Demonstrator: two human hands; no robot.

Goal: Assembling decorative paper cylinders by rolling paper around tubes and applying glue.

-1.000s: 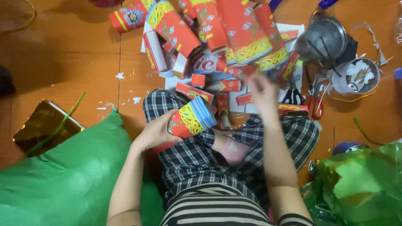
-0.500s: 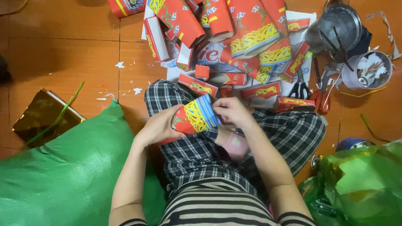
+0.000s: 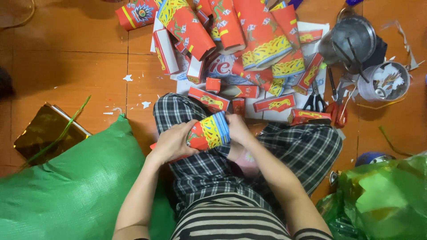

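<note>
We are sitting cross-legged, our left hand [image 3: 171, 141] gripping a red paper tube [image 3: 208, 131] (yellow and blue bands at one end) over our lap, our right hand [image 3: 238, 128] closing on its far end. Beyond lie red scissors [image 3: 331, 103], then piled red paper pieces [image 3: 249, 40].

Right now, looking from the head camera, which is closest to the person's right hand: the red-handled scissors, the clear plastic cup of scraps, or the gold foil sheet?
1. Red-handled scissors, just beyond the right hand, on its right.
2. Clear plastic cup, farther right.
3. Gold foil sheet, far across on the left.
</note>
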